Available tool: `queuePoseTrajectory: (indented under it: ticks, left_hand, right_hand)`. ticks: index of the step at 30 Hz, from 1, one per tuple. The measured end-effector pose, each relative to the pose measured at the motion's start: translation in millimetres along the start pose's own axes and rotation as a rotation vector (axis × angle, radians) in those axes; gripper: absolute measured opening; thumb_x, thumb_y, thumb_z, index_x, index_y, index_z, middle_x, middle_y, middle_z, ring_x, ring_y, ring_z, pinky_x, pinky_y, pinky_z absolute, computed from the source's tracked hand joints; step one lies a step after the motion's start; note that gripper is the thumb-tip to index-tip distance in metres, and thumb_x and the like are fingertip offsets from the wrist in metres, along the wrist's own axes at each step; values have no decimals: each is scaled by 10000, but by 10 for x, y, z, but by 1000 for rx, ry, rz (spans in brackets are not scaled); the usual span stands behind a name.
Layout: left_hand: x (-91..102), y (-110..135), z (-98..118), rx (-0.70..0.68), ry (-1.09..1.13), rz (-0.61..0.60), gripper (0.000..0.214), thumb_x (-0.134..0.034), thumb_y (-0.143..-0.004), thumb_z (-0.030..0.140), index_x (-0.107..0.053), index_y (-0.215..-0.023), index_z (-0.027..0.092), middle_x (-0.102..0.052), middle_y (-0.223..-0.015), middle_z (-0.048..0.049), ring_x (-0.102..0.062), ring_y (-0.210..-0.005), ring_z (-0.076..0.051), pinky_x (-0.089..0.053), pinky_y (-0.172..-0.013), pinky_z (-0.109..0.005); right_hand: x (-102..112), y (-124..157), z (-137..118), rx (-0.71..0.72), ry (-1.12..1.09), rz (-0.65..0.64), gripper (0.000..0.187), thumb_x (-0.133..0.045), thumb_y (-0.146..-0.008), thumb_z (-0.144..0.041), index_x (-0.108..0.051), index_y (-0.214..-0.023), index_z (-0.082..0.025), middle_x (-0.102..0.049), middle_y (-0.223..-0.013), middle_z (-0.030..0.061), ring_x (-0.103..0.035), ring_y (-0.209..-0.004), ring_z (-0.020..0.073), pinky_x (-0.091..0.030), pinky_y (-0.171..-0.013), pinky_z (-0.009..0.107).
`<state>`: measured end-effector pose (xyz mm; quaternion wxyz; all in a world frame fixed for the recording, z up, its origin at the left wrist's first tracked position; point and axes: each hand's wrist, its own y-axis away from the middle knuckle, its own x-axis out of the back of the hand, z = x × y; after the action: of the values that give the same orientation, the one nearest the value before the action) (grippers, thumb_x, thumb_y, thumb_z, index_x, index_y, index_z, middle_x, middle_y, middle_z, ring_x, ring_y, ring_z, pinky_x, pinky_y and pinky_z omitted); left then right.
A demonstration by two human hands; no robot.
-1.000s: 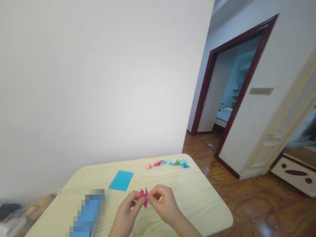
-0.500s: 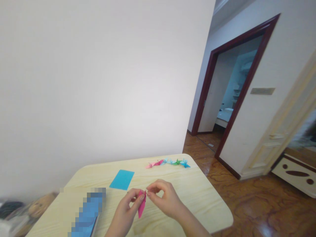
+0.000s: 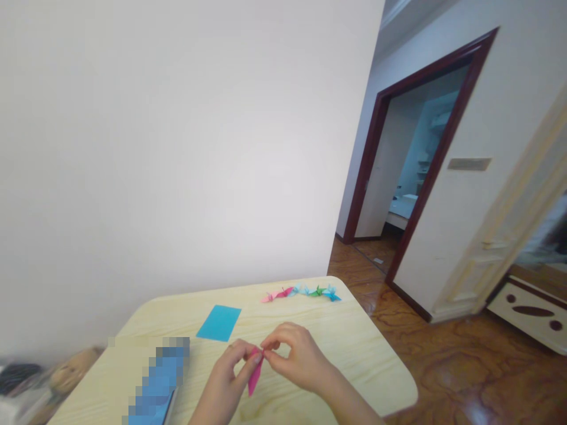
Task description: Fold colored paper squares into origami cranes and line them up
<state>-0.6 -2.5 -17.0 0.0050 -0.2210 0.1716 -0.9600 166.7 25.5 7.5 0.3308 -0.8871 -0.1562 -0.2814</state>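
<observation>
On my feed, the left hand (image 3: 219,372) and right hand (image 3: 296,360) are closed, fingertips pinching a folded pink paper (image 3: 254,375) above a wooden table (image 3: 363,378). A row of paper cranes (image 3: 301,294) stands finished near the far edge; a flat blue sheet (image 3: 218,323) lies unfolded.

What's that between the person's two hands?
In the head view, a strip of folded pink origami paper lies between the left hand and the right hand, pinched at its top by the fingertips of both.
</observation>
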Motion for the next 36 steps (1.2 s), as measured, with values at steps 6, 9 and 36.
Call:
queuePoseTrajectory:
  ticks: [6, 9, 36]
  left_hand:
    - [12, 5, -25, 10, 11, -22, 298, -528, -785, 421, -590, -592, 203, -591, -613, 1, -555, -630, -173, -448, -634, -265]
    - [9, -2, -26, 4, 9, -18, 286, -544, -774, 417, -595, -589, 205, -591, -609, 3, -556, -624, -172, -451, -631, -266]
    - [18, -31, -5, 30, 66, 38, 323, -565, -742, 458, -641, -559, 203, -615, -608, -19, -561, -627, -180, -443, -608, -261]
  right_hand:
    - [20, -7, 56, 53, 24, -42, 74, -620, -762, -188, -671, -790, -234, -667, -704, -21, -607, -703, 128, -416, -710, 237]
    - [4, -4, 48, 86, 98, -15, 63, -618, -755, -188, -658, -774, -233, -669, -708, -19, -603, -709, 138, -398, -713, 256]
    - [-77, 64, 40, 339, 264, 230, 129, -547, -827, -169, -634, -829, -263, -668, -756, -23, -562, -702, 122, -345, -814, 337]
